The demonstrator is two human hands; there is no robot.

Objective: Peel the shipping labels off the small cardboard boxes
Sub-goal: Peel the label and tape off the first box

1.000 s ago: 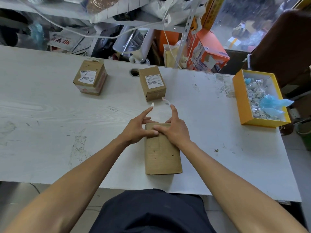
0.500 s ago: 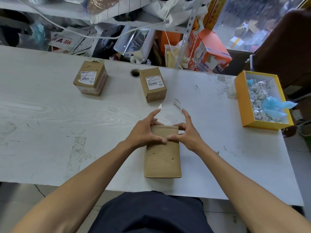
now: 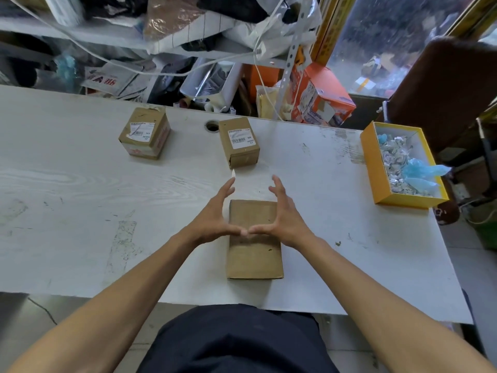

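Note:
A plain cardboard box [image 3: 255, 258] with no label on top lies near the table's front edge. My left hand [image 3: 215, 220] and my right hand [image 3: 283, 220] hover over its far half, thumbs touching, fingers spread upward. A thin clear strip [image 3: 233, 173] sticks up from my left index fingertip and seems to stretch faintly across to the right fingers. Farther back stand two small boxes, the middle box [image 3: 243, 157] and the left box [image 3: 150, 145], each with a white shipping label [image 3: 240, 137] [image 3: 139, 129] on top.
A yellow open box [image 3: 372, 170] with crumpled label scraps and blue plastic sits at the table's right edge. A cable hole [image 3: 212, 126] lies behind the middle box. Cluttered shelves, an orange carton [image 3: 322, 95] and cables fill the space behind the white table [image 3: 80, 200].
My hands have slid back toward me along the near box and spread apart, index fingers now wider. The clear strip has stayed at the fingertips.

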